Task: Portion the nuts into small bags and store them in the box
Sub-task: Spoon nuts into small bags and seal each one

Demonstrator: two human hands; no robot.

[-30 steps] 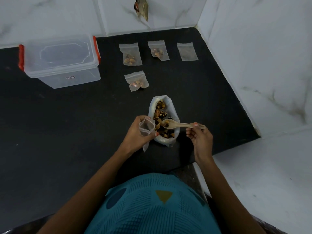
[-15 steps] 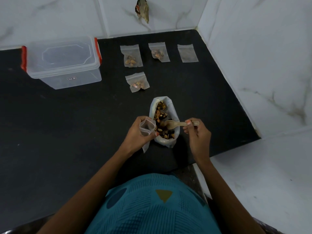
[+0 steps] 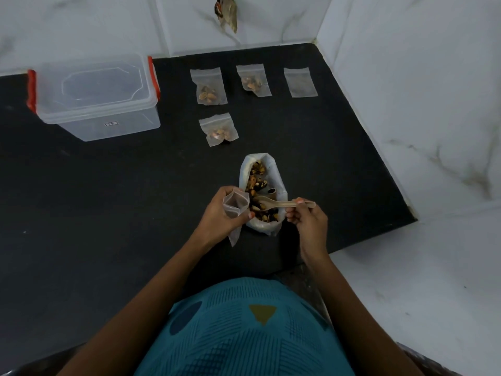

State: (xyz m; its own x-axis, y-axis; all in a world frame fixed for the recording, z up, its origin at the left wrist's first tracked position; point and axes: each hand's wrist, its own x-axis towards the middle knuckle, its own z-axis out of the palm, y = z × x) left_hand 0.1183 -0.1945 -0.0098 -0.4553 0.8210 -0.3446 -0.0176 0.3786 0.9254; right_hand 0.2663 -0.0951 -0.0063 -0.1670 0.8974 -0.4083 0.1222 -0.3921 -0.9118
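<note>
A large open bag of mixed nuts (image 3: 262, 183) stands on the black counter (image 3: 108, 213) in front of me. My left hand (image 3: 221, 215) grips a small clear zip bag (image 3: 235, 204) with its mouth held open, just left of the nut bag. My right hand (image 3: 307, 219) pinches the handle of a pale plastic spoon (image 3: 282, 203), whose bowl lies among the nuts. Three small bags with nuts (image 3: 208, 86) (image 3: 253, 80) (image 3: 219, 130) lie farther back. An empty small bag (image 3: 300, 82) lies at the back right. The clear lidded box (image 3: 93, 95) with red clips stands at the back left.
White marble walls (image 3: 406, 77) close the counter at the back and right. A small object (image 3: 227, 12) hangs on the back wall. The counter's front right edge drops to a white floor (image 3: 406, 280).
The spoon's bowl has dipped lower into the nuts, and my right hand has shifted slightly left along the handle. My left hand still holds the small bag open.
</note>
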